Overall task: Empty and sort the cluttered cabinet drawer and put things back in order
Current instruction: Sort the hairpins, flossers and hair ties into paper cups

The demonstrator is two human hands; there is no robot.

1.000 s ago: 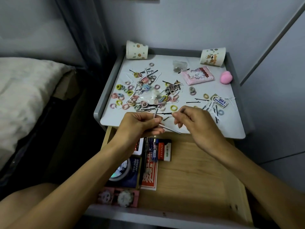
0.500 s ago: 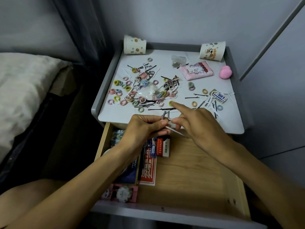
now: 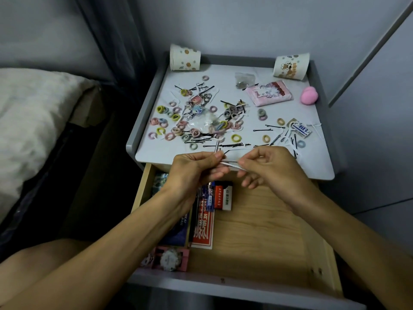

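Note:
The wooden drawer [image 3: 263,238] is pulled open under the grey cabinet top [image 3: 161,153]. Many small coloured hair ties [image 3: 174,128] and black bobby pins [image 3: 223,144] lie scattered on that top. My left hand [image 3: 192,168] pinches a few thin silver hair pins [image 3: 216,148] over the cabinet's front edge. My right hand [image 3: 268,168] pinches the other end of a silver pin [image 3: 230,162] between the hands. Card boxes and a red packet [image 3: 202,229] lie at the drawer's left.
Two paper cups [image 3: 184,60] [image 3: 290,66] lie tipped at the back corners. A pink tissue pack [image 3: 269,92] and a pink puff [image 3: 309,96] sit at the back right. A bed [image 3: 33,121] is on the left, a wall on the right.
My right hand pulled back from the bobby pins on the top and came to the silver pins that my left hand holds. The left hand stayed roughly in place.

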